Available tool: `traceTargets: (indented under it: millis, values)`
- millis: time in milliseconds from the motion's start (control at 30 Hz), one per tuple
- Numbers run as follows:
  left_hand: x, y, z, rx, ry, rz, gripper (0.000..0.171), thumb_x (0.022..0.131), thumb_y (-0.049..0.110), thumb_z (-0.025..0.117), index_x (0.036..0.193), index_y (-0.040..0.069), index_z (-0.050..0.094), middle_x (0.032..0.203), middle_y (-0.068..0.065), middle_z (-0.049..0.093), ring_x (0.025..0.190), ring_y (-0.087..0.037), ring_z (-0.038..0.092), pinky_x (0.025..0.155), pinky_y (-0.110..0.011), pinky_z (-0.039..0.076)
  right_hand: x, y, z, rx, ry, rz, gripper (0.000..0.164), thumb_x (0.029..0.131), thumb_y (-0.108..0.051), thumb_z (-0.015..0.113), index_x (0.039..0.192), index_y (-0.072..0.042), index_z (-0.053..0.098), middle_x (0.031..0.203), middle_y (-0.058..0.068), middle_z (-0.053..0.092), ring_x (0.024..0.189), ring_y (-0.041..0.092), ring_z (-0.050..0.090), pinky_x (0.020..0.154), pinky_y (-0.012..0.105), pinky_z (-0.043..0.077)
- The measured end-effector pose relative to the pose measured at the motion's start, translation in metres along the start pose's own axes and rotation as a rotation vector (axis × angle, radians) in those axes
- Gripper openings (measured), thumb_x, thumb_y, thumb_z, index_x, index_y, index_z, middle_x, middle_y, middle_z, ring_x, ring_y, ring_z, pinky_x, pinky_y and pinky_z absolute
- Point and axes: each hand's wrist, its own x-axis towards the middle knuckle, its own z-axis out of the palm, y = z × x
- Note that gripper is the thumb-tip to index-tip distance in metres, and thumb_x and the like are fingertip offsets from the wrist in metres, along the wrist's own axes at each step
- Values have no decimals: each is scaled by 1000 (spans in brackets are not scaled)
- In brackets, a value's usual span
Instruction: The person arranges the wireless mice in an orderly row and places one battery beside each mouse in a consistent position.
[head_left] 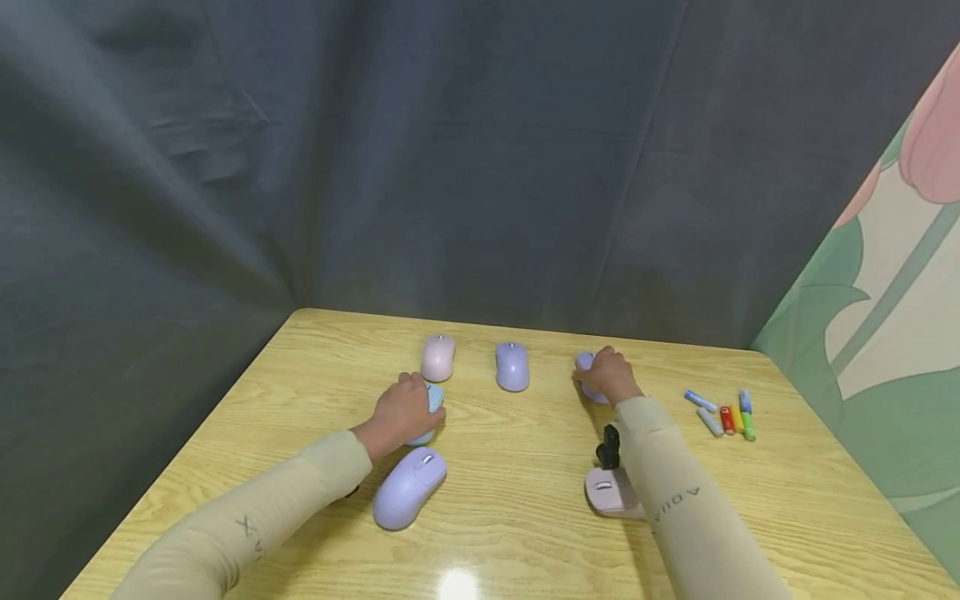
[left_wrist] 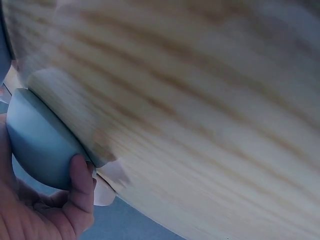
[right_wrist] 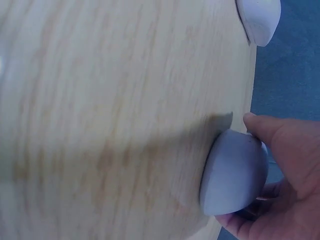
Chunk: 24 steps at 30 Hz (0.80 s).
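Observation:
In the head view my left hand [head_left: 401, 410] grips a light blue computer mouse [head_left: 434, 404] left of the table's middle. The left wrist view shows the thumb pressed on the side of this blue mouse [left_wrist: 45, 140]. Farther back on the right, my right hand [head_left: 609, 377] holds a purple mouse [head_left: 596, 392], its front peeking out past the fingers. From the right wrist, this purple mouse [right_wrist: 235, 172] sits on the wood between the thumb and the curled fingers below. A larger-looking purple mouse [head_left: 409, 488] lies tilted close to the left forearm.
A pink mouse [head_left: 438, 358] and another purple mouse [head_left: 512, 367] stand along the back of the wooden table [head_left: 517, 467]. Partly under the right forearm is a second pink mouse [head_left: 611, 493]. Several small coloured batteries [head_left: 727, 419] lie at right. A dark curtain [head_left: 465, 167] hangs behind.

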Motion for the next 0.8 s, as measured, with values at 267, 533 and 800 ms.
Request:
traceTargets:
  millis: [267, 533, 800]
  values:
    - [0, 1, -1, -19, 1, -6, 50, 86, 35, 61, 97, -13, 54, 76, -14, 46, 57, -21, 51, 50, -33, 49, -1, -2, -2, 1, -34, 14, 83, 97, -38, 53, 136, 25, 14, 132, 45, 30, 122, 59, 35, 100, 58, 34]
    - [0, 0, 2, -6, -7, -18, 53, 85, 37, 61, 101, -13, 54, 78, -14, 47, 58, -20, 52, 51, -34, 50, -7, -1, -9, -58, 15, -40, 81, 98, -39, 49, 131, 29, 20, 126, 47, 36, 117, 58, 39, 99, 59, 35]
    - [0, 0, 4, 1, -7, -25, 53, 86, 37, 61, 101, -13, 53, 78, -15, 46, 57, -21, 52, 50, -34, 50, -33, -17, -18, -74, 86, -134, 74, 99, -37, 52, 120, 32, 35, 113, 44, 47, 106, 54, 50, 90, 58, 43]
